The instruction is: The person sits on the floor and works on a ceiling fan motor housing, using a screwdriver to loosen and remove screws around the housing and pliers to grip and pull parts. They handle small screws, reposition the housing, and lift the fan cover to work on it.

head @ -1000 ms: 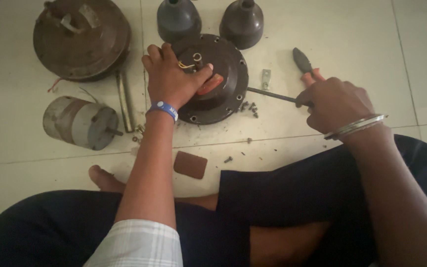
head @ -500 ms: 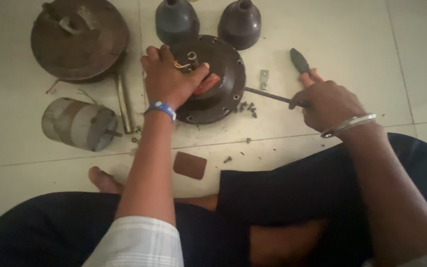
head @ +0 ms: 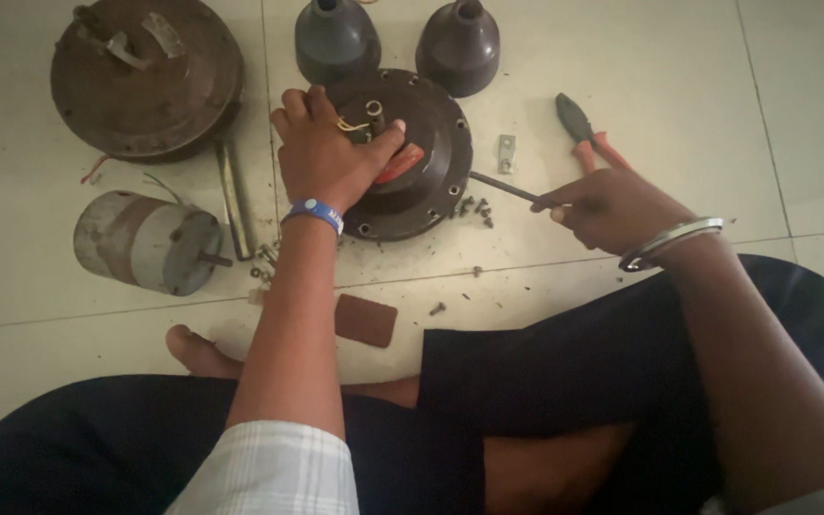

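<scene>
A round dark motor housing (head: 431, 157) with bolt holes round its rim lies on the tiled floor. My left hand (head: 321, 157) presses down on its top, next to a central shaft with yellow wires and a red part under my fingers. My right hand (head: 612, 205) grips a screwdriver (head: 503, 188) whose thin shaft points left, its tip at the housing's right edge. A blue band sits on my left wrist, a metal bangle on my right.
Red-handled pliers (head: 579, 129) lie behind my right hand. Two dark cone-shaped covers (head: 336, 38) (head: 460, 43) stand at the back. A second round housing (head: 145, 76), a grey cylinder (head: 150, 243), a metal rod (head: 234, 195), loose screws (head: 474, 208) and a brown block (head: 366, 319) lie around my crossed legs.
My right hand has shifted with the screwdriver, keeping its tip at the housing's right edge. My left hand stays pressed on the housing.
</scene>
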